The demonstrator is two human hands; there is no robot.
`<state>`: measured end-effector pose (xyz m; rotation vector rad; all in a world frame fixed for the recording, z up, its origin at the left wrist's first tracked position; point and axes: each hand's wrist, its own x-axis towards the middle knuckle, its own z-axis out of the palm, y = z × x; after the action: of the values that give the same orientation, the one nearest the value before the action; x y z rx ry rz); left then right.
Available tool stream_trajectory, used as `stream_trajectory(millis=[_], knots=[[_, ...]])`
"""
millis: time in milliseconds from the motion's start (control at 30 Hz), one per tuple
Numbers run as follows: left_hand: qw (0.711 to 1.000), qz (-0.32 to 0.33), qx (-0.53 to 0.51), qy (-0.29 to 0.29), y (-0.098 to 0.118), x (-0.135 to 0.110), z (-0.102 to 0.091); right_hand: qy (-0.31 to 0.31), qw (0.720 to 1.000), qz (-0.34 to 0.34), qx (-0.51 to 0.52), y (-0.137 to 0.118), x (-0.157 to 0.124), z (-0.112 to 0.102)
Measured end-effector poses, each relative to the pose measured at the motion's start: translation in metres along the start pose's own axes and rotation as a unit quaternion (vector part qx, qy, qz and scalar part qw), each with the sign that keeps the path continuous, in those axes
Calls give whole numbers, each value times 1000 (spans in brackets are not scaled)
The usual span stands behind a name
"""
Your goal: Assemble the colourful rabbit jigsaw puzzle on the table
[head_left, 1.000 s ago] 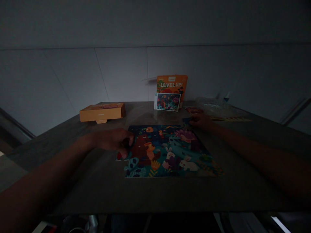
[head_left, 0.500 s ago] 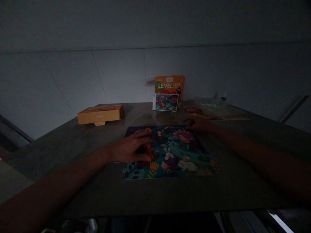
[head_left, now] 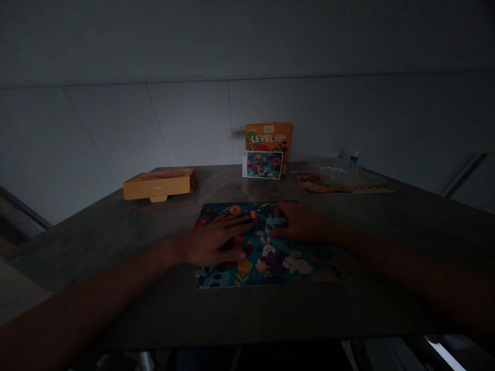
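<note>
A colourful jigsaw puzzle (head_left: pixel 266 265) with white rabbits, flowers and dark blue-green foliage lies flat on the grey table. My left hand (head_left: pixel 214 242) rests on its left part, palm down, with fingers stretched out. Over the upper right part of the puzzle is my right hand (head_left: pixel 301 221), smeared by motion. Its fingers point left and bend downward, and I cannot make out whether anything is in them. Both hands cover parts of the picture.
At the back, an orange "LEVEL UP!" box (head_left: pixel 284 135) stands upright behind a small picture card (head_left: pixel 263 166). An orange box (head_left: pixel 160 185) lies at the left. Clear plastic wrapping (head_left: pixel 336 172) sits on a printed sheet (head_left: pixel 313 184) at the back right.
My right hand has moved left and nearer, from the puzzle's upper right corner to over its upper right part. The left hand has flattened slightly in nearly the same place.
</note>
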<state>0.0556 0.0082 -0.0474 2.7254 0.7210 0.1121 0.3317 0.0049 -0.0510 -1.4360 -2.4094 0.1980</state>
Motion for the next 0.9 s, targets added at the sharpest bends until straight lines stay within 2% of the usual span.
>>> stream_trajectory(millis=[67, 167, 233, 333, 367, 467, 533, 600, 767, 833, 900], knots=[[998, 0, -46, 53, 4, 1, 3, 12, 998, -26, 56, -6, -3, 4], [980, -20, -162, 111, 11, 6, 12, 6, 982, -126, 141, -22, -9, 11], [963, -53, -233, 125, 14, 9, 15, -4, 968, -162, 193, -32, -12, 15], [948, -92, -285, 107, 13, 4, 5, -2, 959, -155, 237, -35, -13, 16], [948, -97, -292, 79, 10, -1, -2, 5, 960, -151, 234, -32, -12, 15], [946, -130, -286, -80, -4, -23, -30, 27, 973, -154, 172, -13, -8, 15], [924, -159, -290, -190, -13, -38, -46, 30, 978, -164, 125, 1, -4, 16], [902, -188, -288, -260, -20, -47, -54, 32, 979, -173, 102, 10, -1, 18], [860, -227, -269, -368, -22, -48, -56, 31, 979, -187, 81, 12, 1, 18], [853, -231, -264, -387, -20, -47, -56, 19, 979, -189, 71, 10, 0, 17], [857, -240, -256, -378, -19, -47, -56, 14, 981, -185, 65, 8, -1, 15]])
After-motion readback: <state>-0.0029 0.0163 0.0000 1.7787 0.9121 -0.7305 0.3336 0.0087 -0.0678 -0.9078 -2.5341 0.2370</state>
